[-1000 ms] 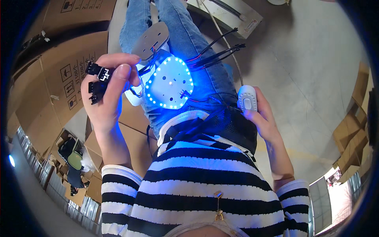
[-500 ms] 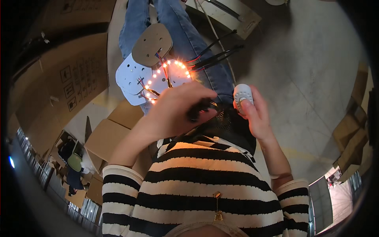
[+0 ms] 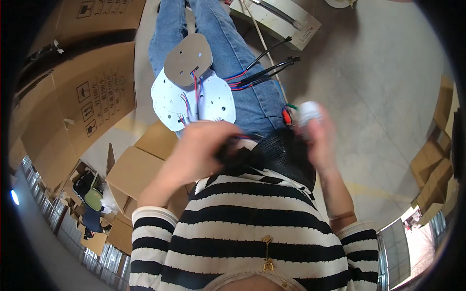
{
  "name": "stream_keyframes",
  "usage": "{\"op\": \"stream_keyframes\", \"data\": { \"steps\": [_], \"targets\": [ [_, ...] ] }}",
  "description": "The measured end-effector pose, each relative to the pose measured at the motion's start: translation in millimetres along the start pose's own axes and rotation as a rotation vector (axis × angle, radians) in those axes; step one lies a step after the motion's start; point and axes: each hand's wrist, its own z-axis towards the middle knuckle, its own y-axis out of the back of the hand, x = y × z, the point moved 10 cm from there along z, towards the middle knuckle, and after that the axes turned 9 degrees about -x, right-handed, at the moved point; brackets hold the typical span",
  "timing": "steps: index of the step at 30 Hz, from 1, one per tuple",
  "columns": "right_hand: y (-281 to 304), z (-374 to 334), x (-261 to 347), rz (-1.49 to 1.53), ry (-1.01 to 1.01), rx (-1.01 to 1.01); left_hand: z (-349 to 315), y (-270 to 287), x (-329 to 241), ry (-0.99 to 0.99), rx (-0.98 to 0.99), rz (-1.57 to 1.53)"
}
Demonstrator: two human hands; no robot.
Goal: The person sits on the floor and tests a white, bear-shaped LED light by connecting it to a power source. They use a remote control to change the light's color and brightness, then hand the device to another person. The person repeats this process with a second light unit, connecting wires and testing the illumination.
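White round-edged circuit boards (image 3: 165, 99) with small holes lie on my thighs, unlit. A grey-brown board (image 3: 187, 60) overlaps them, with thin red and blue wires at its edge. My left hand (image 3: 201, 148), blurred, is closed around dark cables just nearer than the boards. My right hand (image 3: 323, 145) grips a white handheld control (image 3: 309, 112), also smeared by motion. Beside that control are a red connector (image 3: 287, 116) and a green wire. A black perforated thing (image 3: 275, 149) rests on my lap between the hands.
Black-sheathed wires (image 3: 272, 70) stretch right from the boards across my leg. Large cardboard cartons (image 3: 77, 97) stand at the left, with an open box (image 3: 138, 169) near my left forearm. A pale metal box (image 3: 279, 22) sits beyond my legs; more cartons (image 3: 437, 155) are far right.
The warm lights glowing on the boards have gone out. My left hand has moved slightly left and nearer to me. My right hand has shifted a little with the white control.
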Motion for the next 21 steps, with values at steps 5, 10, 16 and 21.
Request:
{"op": "stream_keyframes", "data": {
  "steps": [5, 10, 16, 21],
  "targets": [
    [19, 5, 9, -0.004, 0.048, 0.067, -64, 141, 54, 0.265, -0.77, -0.545],
    [4, 7, 19, -0.029, 0.088, 0.152, -75, 220, 12, -0.139, -1.044, -0.88],
    [-4, 2, 11, -0.126, 0.187, 0.236, -37, 258, -26, -0.185, -0.733, -0.938],
    [-18, -4, 9, -0.269, 0.27, 0.268, 13, 248, -68, -0.192, -0.713, -0.742]
  ]
}}
